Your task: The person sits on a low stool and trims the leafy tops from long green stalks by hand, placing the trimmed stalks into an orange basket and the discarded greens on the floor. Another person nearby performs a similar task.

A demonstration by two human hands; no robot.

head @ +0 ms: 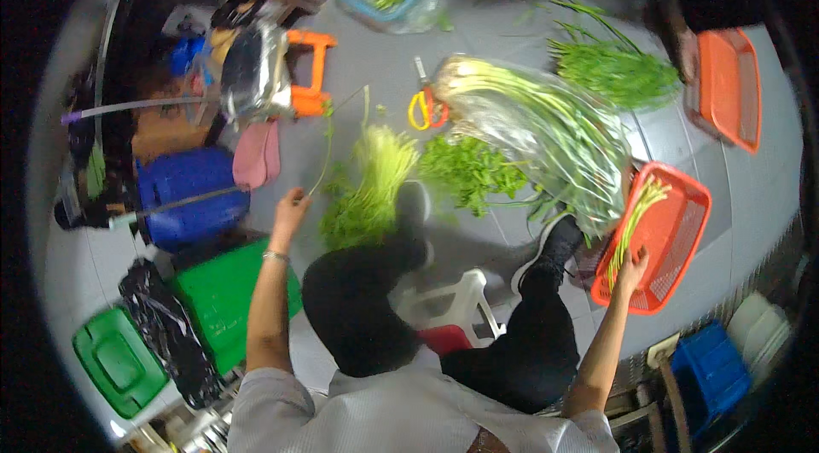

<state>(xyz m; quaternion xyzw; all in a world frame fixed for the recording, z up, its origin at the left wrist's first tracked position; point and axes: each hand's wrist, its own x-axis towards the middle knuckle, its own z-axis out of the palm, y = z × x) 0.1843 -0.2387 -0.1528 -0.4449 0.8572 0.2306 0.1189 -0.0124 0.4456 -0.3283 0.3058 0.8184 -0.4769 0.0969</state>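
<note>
My left hand (292, 210) pinches a single thin green stem (328, 152), which rises from the fingertips. Right of it on the floor lies a bunch of leafy greens with pale stalks (387, 158). My right hand (632, 270) is over a red plastic basket (668, 261), against a small bundle of trimmed pale-green stalks (633, 222) inside; whether the fingers grip it is unclear. Between my hands, a clear plastic bag (499, 123) holds long spring onions (544, 95). Leafy green herbs (470, 171) lie beside the bag, and scissors with yellow and orange handles (422, 109) lie near its root end.
My dark shoe (560, 245) is by the bag, with a white stool (464, 302) beneath me. Across the floor are another person's foot (688, 56), a pile of greens (611, 72), an orange basket (729, 91) and a clear bin (400, 15). An orange stool (313, 75) stands left.
</note>
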